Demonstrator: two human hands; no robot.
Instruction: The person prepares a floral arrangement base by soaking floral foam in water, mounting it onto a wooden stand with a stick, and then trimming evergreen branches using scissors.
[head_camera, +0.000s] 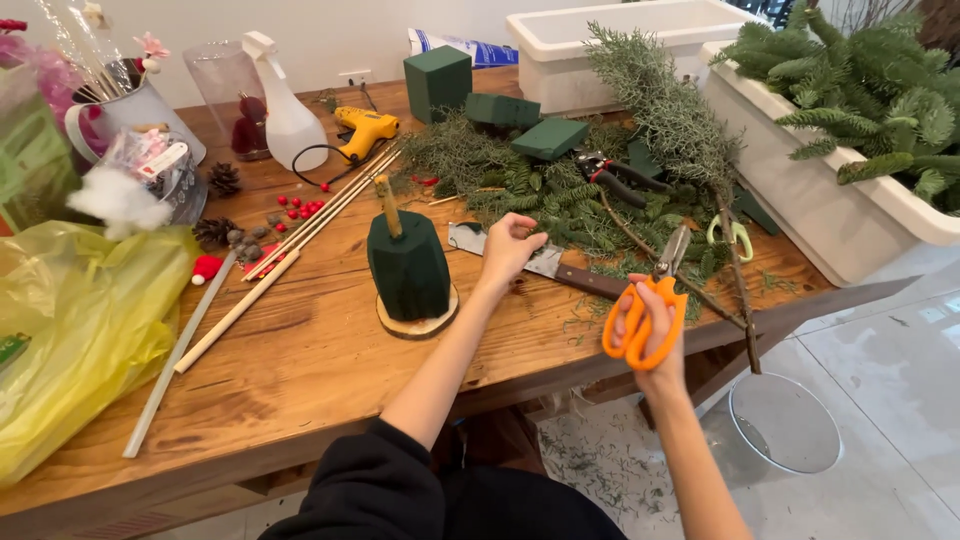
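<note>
My right hand (655, 345) grips orange-handled scissors (648, 300), blades pointing up over the table's front edge. My left hand (508, 250) reaches across the table, fingers on green sprigs (560, 205) beside a large knife (545, 265) lying flat. A dark green foam block (408, 268) stands upright on a round wood slice (418, 325), with a stick (388, 205) pushed into its top, just left of my left hand.
Wooden table (300, 360) with long sticks (235, 310), red berries (295, 208), pine cones (222, 180), yellow glue gun (365, 128), spray bottle (285, 110), foam bricks (500, 110), pruners (615, 178), yellow bag (80, 330). White tubs (830, 210) of evergreen branches right; bucket (785, 420) on floor.
</note>
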